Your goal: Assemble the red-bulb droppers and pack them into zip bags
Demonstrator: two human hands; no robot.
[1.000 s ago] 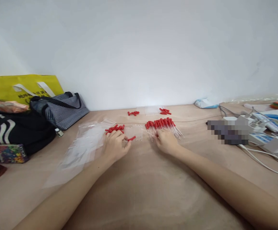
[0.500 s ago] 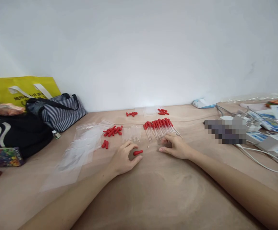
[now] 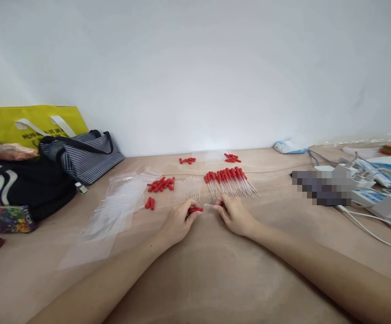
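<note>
My left hand [image 3: 179,221] pinches a red rubber dropper bulb [image 3: 197,209], its narrow end pointing right. Facing it, my right hand [image 3: 235,215] grips a thin clear dropper tube [image 3: 209,205] whose end sticks out toward the bulb. A small gap separates tube and bulb. Just beyond my right hand lies a row of droppers [image 3: 229,180] with red bulbs fitted on their tubes. Loose clear tubes [image 3: 187,189] lie side by side past my left hand. To their left is a pile of loose red bulbs [image 3: 160,183], with a few more [image 3: 150,203] nearer me.
Clear plastic bags [image 3: 114,216] lie flat at left, near a striped bag [image 3: 83,155], a black bag [image 3: 23,189] and a small bottle [image 3: 81,188]. More bulbs [image 3: 232,158] and tubes [image 3: 213,156] sit by the wall. Chargers and white cables [image 3: 370,228] occupy the right.
My left fingers have closed on the red bulb, which was lying between them. My right hand has moved left with the tube, bringing its end near the bulb.
</note>
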